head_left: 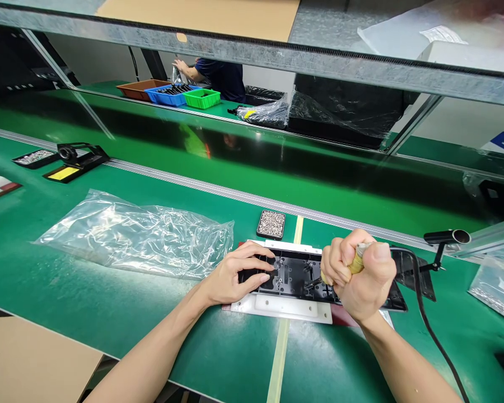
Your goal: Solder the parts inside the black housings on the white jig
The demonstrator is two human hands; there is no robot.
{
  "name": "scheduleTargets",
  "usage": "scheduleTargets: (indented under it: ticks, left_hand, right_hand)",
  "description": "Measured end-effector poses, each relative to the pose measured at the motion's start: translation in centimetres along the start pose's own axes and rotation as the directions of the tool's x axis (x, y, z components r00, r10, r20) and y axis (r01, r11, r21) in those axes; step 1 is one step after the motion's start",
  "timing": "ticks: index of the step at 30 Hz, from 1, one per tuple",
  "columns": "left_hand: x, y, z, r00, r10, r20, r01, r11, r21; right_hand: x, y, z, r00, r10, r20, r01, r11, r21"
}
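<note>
My right hand (359,274) is wrapped round a corded electric screwdriver (356,262) with a yellowish body. Its bit slants down to the left into a long black plastic panel (289,277), ribbed inside and lying open side up. The panel sits in a white fixture (294,307) with a dark red base. On the panel's left end my left hand (241,271) rests, fingers spread and stretched out over it. The tip of the bit meets the panel near its middle; any screw there is too small to make out.
A small tray of screws (271,224) stands behind the fixture. A clear plastic bag (143,235) lies to the left. At right are a black tool holder (447,238) and the screwdriver's cable (426,319). A metal shelf (252,53) crosses overhead; a co-worker (220,78) is beyond.
</note>
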State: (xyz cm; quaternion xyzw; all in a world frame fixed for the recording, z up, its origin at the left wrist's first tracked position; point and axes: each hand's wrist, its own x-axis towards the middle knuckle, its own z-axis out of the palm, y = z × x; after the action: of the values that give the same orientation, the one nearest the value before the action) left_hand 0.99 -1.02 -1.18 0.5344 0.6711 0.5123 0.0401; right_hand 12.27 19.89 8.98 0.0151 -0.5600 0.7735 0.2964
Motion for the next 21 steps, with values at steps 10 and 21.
scheduleTargets:
  ticks: [10, 21]
  left_hand:
    - [-0.07, -0.15, 0.05, 1.0, 0.006, -0.005, -0.006, 1.0, -0.006]
    - [-0.07, -0.11, 0.03, 1.0, 0.003, -0.005, -0.003, 1.0, -0.005]
  right_hand:
    - [0.0, -0.11, 0.07, 1.0, -0.002, 0.008, 0.002, 1.0, 0.002]
    - [-0.03, -0.02, 0.05, 1.0, 0.0, -0.002, 0.0, 1.0, 0.006]
